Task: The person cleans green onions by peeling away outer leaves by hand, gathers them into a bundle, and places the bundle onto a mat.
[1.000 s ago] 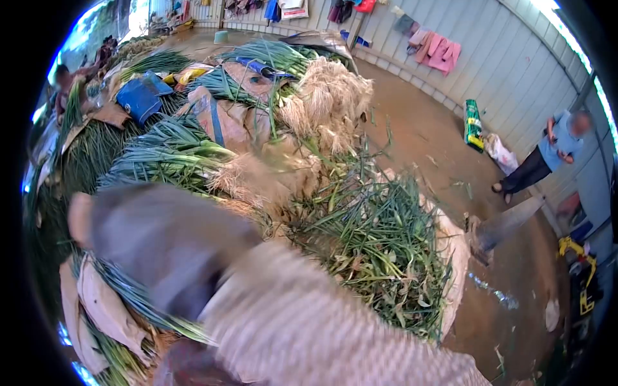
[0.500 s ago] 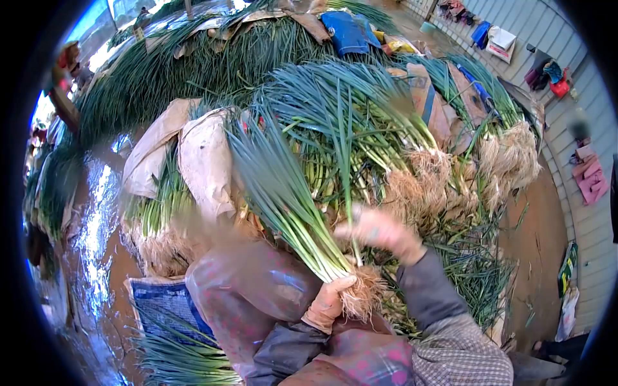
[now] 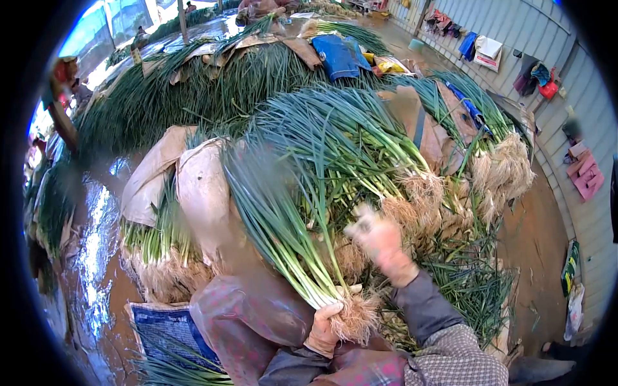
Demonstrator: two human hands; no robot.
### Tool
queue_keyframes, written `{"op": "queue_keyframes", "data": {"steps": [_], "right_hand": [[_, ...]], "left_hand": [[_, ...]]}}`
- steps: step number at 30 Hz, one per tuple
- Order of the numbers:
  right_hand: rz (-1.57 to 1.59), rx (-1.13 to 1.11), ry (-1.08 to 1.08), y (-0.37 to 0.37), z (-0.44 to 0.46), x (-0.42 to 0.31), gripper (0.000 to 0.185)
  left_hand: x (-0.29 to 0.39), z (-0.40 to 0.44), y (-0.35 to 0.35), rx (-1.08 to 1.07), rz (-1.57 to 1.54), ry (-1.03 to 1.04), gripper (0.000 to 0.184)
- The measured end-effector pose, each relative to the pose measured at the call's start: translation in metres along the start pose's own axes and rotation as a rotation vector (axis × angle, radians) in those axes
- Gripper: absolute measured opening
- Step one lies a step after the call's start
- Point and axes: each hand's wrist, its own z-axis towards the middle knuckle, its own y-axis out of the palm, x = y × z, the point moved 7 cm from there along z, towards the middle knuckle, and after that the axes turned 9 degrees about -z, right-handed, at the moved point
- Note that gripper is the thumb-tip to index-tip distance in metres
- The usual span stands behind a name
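My left hand is closed around a bunch of green onions, gripping it just above the roots. The bunch tilts up and to the left, its pale roots hanging out to the right of the hand. Off to the right of those stalks is my right hand, in the air in front of a pile of more green onions. Motion smears its fingers, so whether anything is between them cannot be made out. Below it lie loose green leaves and trimmings.
Beige sacking covers onions on the left, beside rooted bunches. A blue printed sack lies near my knee. A long heap of onions stretches behind. Wet ground runs along the left; a metal wall stands right.
My right hand has moved away from the stalks to the right. The long single onion beside the bunch now leans in with it. My left hand keeps its grip; the view has shifted slightly.
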Motion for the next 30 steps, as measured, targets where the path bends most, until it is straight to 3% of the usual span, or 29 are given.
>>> {"op": "queue_keyframes", "data": {"steps": [1,2,4,6,8,11,12,13,14,16,18,19,20,23,24,25,26,28,30], "right_hand": [[-0.321,0.393,-0.163,-0.031,0.021,0.009,0.05],[-0.733,0.469,-0.043,-0.039,0.043,0.035,0.046],[-0.826,0.379,-0.063,-0.037,0.065,0.06,0.037],[-0.542,-0.133,-0.043,-0.002,0.065,0.07,0.031],[-0.242,-0.259,-0.057,0.004,0.012,0.039,0.036],[0.057,-0.476,-0.259,0.05,-0.061,0.042,0.034],[0.233,-0.575,-0.257,0.07,-0.082,0.057,0.034],[0.363,-0.724,-0.087,0.079,-0.095,0.062,0.032],[0.08,-0.349,-0.826,0.056,-0.097,0.028,0.032],[0.194,-0.751,-0.001,0.048,-0.079,0.058,0.028],[0.376,-0.55,0.051,0.051,-0.054,0.058,0.027],[0.139,-0.475,-0.176,0.046,-0.039,0.035,0.03],[0.22,-0.492,-0.247,0.081,-0.016,0.05,0.03],[0.806,-0.64,0.063,0.128,0.009,0.046,0.037],[0.064,-0.365,-0.214,0.118,0.018,0.042,0.039],[-0.041,-0.178,-0.239,0.099,0.01,0.031,0.043],[0.138,-0.301,0.1,0.112,0.007,0.05,0.041],[0.404,-0.247,0.351,0.091,-0.02,0.063,0.036],[0.656,-0.133,0.352,0.079,-0.04,0.084,0.032]], "left_hand": [[0.001,-0.002,0.008,-0.007,-0.014,-0.017,0.053],[0.001,-0.004,0.016,-0.016,-0.028,-0.036,0.057],[0.0,-0.001,0.009,-0.031,-0.006,-0.034,0.06],[0.003,0.006,0.003,-0.052,0.01,-0.014,0.063],[0.007,0.007,-0.004,-0.019,0.048,0.038,0.064],[0.013,0.006,0.003,0.022,-0.004,0.083,0.061],[0.013,0.004,0.008,0.028,-0.02,0.091,0.06],[0.013,0.004,0.008,0.025,-0.013,0.083,0.06],[0.012,0.004,0.009,0.015,-0.007,0.078,0.06],[0.008,0.008,0.002,-0.006,-0.033,0.05,0.057],[0.006,0.015,-0.008,-0.023,-0.009,0.082,0.054],[0.004,0.018,-0.009,-0.026,-0.012,0.084,0.054],[0.002,0.019,-0.012,-0.005,0.008,0.075,0.054],[0.003,0.013,-0.013,0.022,0.038,0.08,0.055],[0.006,0.013,-0.012,0.016,0.042,0.089,0.055],[0.008,0.012,-0.014,0.032,0.015,0.099,0.056],[0.009,0.012,-0.013,0.035,0.008,0.11,0.056],[0.009,0.009,-0.01,0.06,-0.035,0.096,0.056],[0.007,0.01,-0.007,0.053,-0.084,0.074,0.056]]}}
